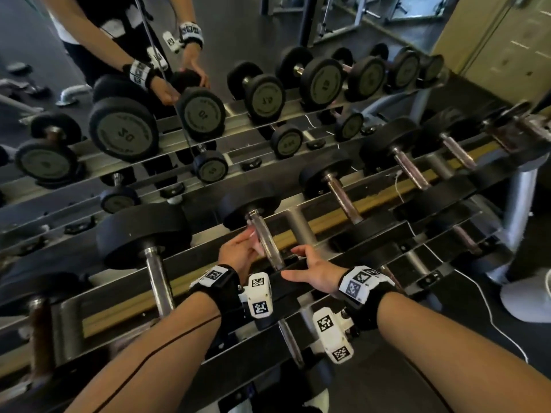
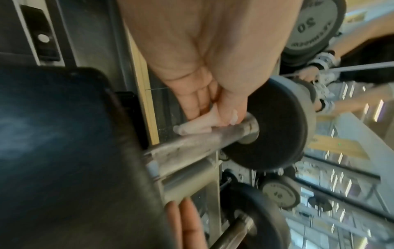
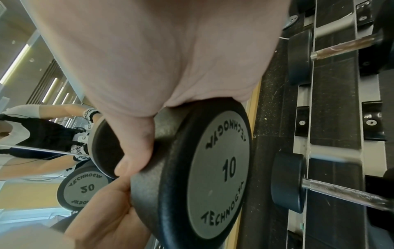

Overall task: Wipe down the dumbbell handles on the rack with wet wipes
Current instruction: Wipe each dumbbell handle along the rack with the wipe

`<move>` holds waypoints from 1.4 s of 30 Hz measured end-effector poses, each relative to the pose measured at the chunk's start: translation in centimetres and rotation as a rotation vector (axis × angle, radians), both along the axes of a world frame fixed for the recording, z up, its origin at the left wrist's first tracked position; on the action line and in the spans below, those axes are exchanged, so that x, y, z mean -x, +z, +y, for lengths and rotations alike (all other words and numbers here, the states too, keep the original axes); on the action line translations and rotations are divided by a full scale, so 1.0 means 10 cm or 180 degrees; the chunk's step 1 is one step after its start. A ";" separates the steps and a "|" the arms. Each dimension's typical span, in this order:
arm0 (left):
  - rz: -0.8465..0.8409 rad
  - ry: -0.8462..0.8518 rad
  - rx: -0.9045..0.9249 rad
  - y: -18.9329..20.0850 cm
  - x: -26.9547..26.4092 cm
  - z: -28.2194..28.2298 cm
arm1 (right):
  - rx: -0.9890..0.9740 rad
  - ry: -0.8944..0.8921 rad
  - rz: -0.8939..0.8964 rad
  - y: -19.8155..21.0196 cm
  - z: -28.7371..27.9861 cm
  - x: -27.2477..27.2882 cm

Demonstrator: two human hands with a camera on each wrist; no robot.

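Observation:
The 10 dumbbell lies across the top tier of the rack (image 1: 328,217), its steel handle (image 1: 266,241) running from the far black head (image 1: 250,201) toward me. My left hand (image 1: 249,244) pinches a small crumpled wet wipe (image 2: 195,127) between thumb and fingers and presses it on the handle (image 2: 192,144) close to the far head (image 2: 275,128). My right hand (image 1: 310,268) grips the near head (image 3: 213,176), palm on the rim and thumb curled over the edge. In the head view that near head is mostly hidden under the hand.
A bigger 20 dumbbell (image 1: 143,234) sits just left, with several smaller ones (image 1: 340,195) to the right. A mirror (image 1: 208,84) behind the rack reflects the dumbbells and me. A lower tier holds another handle (image 1: 290,341). A white cable (image 1: 480,296) trails on the floor at right.

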State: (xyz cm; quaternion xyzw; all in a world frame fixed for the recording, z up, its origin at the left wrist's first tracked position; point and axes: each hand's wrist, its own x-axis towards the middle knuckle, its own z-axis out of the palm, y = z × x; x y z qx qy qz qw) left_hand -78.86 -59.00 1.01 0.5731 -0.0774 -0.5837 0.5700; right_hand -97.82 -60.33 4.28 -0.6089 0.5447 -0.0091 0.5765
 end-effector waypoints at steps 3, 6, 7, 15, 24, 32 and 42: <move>-0.0273 -0.0216 0.0013 -0.05 0.05 0.09 | 0.0018 -0.0049 -0.0085 -0.02 0.02 0.02; -0.0457 -0.0551 -0.0080 -0.11 0.03 0.20 | 0.0048 -0.0144 -0.0210 -0.05 0.05 0.02; -0.0497 -0.0655 -0.0131 -0.11 0.01 0.22 | 0.0053 -0.0177 -0.0244 -0.06 0.06 0.02; -0.0975 -0.0319 -0.0145 -0.13 -0.19 0.00 | 0.0280 -0.0115 -0.0262 -0.14 0.10 0.07; -0.1208 -0.0714 -0.0071 -0.28 -0.01 0.04 | 0.1368 0.0288 -0.0143 -0.27 0.21 0.12; -0.0725 -0.0231 -0.0309 -0.16 -0.11 0.16 | 0.1737 0.0621 -0.0194 -0.32 0.21 0.19; -0.0447 -0.0389 -0.0220 -0.17 0.13 0.18 | 0.1727 0.0670 -0.0265 -0.33 0.19 0.21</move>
